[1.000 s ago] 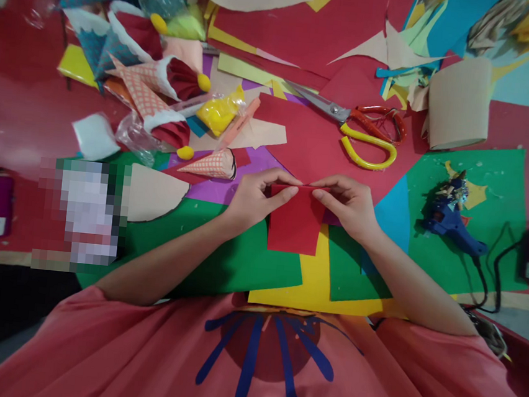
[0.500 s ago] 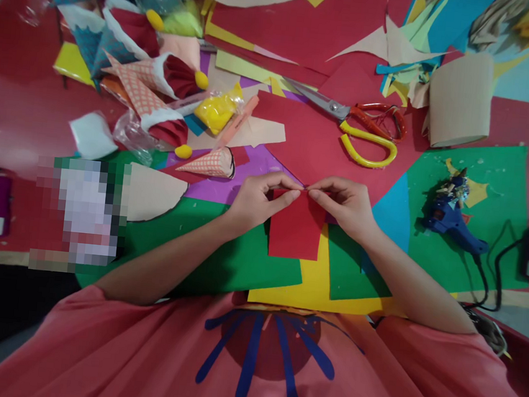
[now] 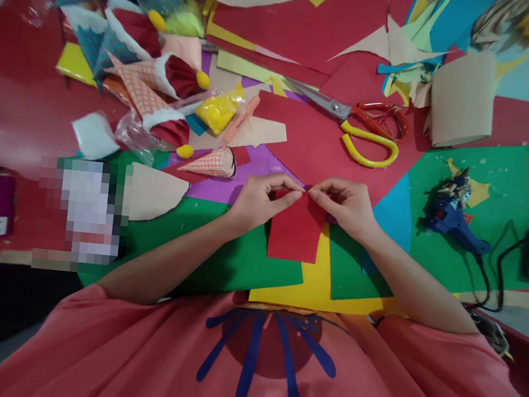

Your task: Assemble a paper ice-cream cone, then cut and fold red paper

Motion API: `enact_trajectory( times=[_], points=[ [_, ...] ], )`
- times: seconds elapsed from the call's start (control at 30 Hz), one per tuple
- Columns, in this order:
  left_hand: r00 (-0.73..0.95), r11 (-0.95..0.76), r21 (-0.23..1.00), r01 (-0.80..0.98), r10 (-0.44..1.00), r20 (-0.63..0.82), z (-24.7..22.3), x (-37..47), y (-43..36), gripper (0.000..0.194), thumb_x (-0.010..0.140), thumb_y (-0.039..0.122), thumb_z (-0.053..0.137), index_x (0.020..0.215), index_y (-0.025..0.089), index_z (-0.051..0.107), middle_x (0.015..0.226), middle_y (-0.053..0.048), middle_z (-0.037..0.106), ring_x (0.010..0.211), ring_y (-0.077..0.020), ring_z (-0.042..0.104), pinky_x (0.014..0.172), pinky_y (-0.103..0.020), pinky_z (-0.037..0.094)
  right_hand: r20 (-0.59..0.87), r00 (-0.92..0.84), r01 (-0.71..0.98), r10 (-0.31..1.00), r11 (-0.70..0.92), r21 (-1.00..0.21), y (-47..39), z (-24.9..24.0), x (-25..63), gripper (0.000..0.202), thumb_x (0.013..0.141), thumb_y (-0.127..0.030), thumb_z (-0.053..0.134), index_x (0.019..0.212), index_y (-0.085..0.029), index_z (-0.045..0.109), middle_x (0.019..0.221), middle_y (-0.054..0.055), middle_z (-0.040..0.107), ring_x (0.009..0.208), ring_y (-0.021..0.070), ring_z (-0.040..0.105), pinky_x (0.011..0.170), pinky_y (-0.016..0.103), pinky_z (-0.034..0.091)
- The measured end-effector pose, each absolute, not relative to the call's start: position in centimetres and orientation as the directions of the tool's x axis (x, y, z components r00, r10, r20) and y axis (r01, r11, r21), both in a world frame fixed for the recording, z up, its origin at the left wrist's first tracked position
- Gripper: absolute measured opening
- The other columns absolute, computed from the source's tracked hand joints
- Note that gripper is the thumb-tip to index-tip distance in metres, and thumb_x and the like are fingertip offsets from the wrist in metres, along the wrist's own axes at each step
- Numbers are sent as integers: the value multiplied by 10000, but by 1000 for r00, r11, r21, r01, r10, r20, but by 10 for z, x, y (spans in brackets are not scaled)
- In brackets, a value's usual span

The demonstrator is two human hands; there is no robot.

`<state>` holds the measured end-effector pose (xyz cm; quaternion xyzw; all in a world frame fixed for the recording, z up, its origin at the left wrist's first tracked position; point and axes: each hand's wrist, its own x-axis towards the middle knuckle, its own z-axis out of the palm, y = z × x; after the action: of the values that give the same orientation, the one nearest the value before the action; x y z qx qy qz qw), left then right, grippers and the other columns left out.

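Observation:
Both my hands pinch the upper edge of a small red sheet of paper, with their fingertips almost meeting at its middle. My left hand closes thumb and forefinger on it from the left, and my right hand does the same from the right. Below the pinch the sheet hangs over green sheets and a yellow sheet. Beyond my hands lie scissors with one red and one yellow handle loop. A checked paper cone rests left of my left hand.
A blue glue gun with a cord lies on green paper at the right. Behind it stands a beige paper cylinder. Cone-shaped pieces, a bag of yellow clay-like stuff and a beige cut piece crowd the left.
The red sheet's lower edge has dropped and tilted slightly. My fingertips have drawn a little closer together along its top edge.

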<state>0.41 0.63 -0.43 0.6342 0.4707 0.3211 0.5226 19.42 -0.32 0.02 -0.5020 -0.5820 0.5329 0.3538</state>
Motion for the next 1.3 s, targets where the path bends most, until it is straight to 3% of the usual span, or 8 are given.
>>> enact_trajectory(
  times=[0.4, 0.6, 0.77, 0.9, 1.0, 1.13, 1.3],
  points=[
    [325, -53, 969, 242, 945, -29, -8, 5, 7, 108, 790, 271, 649, 792, 174, 696, 791, -10, 747, 704, -94, 662, 641, -181, 499, -180, -308, 287, 934, -89, -954, -2, 1, 195, 281, 826, -423, 617, 780, -162, 710, 680, 5, 658, 604, 101, 526, 567, 234, 406],
    [326, -31, 973, 227, 944, -46, -6, 6, 8, 212, 774, 373, 685, 756, 162, 685, 734, -17, 722, 665, -97, 650, 581, -172, 486, -229, -334, 258, 914, -145, -955, 0, 4, 196, 292, 812, -435, 631, 772, -157, 712, 658, -10, 636, 583, 88, 500, 542, 225, 387],
    [290, 125, 983, 131, 944, -159, -10, 4, 9, 343, 746, 438, 696, 937, 157, 653, 687, 1, 699, 592, -92, 631, 524, -167, 476, -190, -139, 113, 972, -175, -978, 4, -1, 199, 225, 764, -393, 683, 716, -173, 676, 643, -17, 634, 576, 88, 524, 542, 223, 416],
    [247, 122, 981, 151, 956, -157, -11, 2, 11, 441, 781, 404, 672, 1151, 166, 635, 663, 16, 686, 607, -93, 619, 557, -178, 491, -93, 68, 77, 993, -98, -992, 8, -5, 204, 193, 749, -336, 708, 660, -184, 628, 598, -37, 578, 547, 73, 485, 538, 224, 407],
    [245, 95, 981, 170, 960, -135, -9, 1, 12, 433, 801, 395, 660, 1184, 192, 652, 660, 19, 670, 623, -95, 614, 579, -190, 502, -44, 115, 94, 992, -55, -994, 9, -5, 205, 209, 761, -328, 703, 647, -187, 600, 585, -48, 535, 535, 65, 450, 543, 229, 396],
    [260, 106, 981, 162, 954, -147, -9, 1, 12, 420, 806, 421, 654, 1158, 194, 677, 804, -14, 712, 733, -113, 654, 689, -224, 555, -46, 135, 92, 990, -58, -994, 9, -4, 204, 251, 754, -340, 701, 621, -186, 555, 566, -54, 504, 515, 58, 404, 513, 228, 352],
    [359, 69, 983, 172, 924, -128, -17, 1, 9, 637, 740, 460, 713, 1299, 187, 572, 890, -29, 726, 774, -110, 659, 741, -220, 565, -20, 172, 103, 985, -38, -994, 8, -5, 202, 314, 757, -340, 686, 575, -189, 480, 529, -66, 440, 502, 51, 345, 498, 228, 299]
  ],
)
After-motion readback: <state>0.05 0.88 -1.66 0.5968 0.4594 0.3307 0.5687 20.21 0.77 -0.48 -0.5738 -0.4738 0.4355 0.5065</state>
